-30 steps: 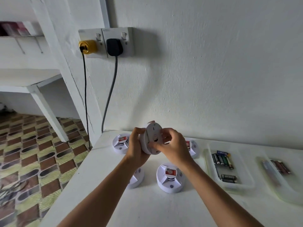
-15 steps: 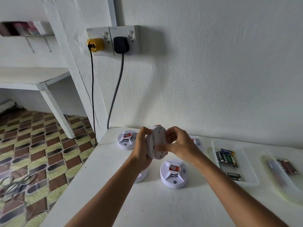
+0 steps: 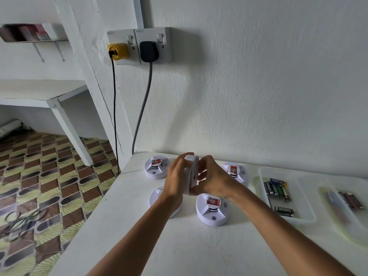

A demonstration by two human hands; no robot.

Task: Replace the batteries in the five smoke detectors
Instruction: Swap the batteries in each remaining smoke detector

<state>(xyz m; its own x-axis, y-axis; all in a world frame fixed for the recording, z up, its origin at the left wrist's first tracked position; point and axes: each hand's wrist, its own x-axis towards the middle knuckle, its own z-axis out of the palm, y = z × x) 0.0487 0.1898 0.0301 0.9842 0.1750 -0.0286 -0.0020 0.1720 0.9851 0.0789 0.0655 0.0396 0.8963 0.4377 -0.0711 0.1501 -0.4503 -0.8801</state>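
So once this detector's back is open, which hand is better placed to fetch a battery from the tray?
Probably the right hand. The battery tray lies on its side of the table, while the left hand is across the held detector from it and can keep holding it.

Bare forearms — no sleeves, no jewellery

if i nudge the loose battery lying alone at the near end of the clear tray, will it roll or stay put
The lone battery is a smooth cylinder lying on its side, so it would probably roll easily across the flat floor of the clear tray. The raised rim should likely stop it. It looks rigid and small, probably fairly dense, and perhaps a little slippery to pinch.
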